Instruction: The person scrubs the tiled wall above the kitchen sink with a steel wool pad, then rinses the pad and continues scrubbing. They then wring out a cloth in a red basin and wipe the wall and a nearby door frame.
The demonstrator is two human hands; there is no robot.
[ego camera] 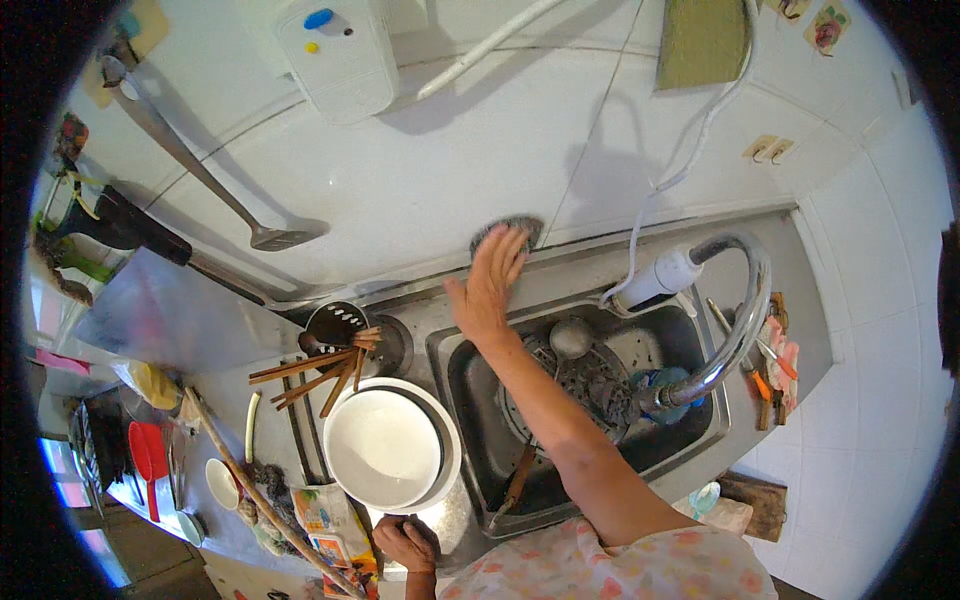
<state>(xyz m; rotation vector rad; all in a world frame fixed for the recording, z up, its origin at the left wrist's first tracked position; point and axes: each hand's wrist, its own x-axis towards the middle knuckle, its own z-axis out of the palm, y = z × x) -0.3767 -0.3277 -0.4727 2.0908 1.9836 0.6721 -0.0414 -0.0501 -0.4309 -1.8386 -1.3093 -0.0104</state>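
My right hand [491, 289] reaches over the sink to the white tiled wall. Its fingers press a dark, blurred scouring pad [517, 225] against the tiles, just above the counter's back edge. Curled at the front edge of the counter is my left hand [405, 541]; its palm side is hidden. Nested white bowls [384, 450] stand just beyond it. Under my right forearm, the steel sink [469, 435] holds a ladle [571, 339], a dark perforated round piece [600, 390] and a wooden-handled utensil [517, 480].
A chrome faucet [750, 322] with a white filter [660, 277] arches over the sink. Chopsticks [345, 367] jut from a tipped holder [334, 322]. Knives [757, 375] lie at right. A long stick [262, 487] crosses the left counter. A metal spatula [195, 165] hangs on the wall.
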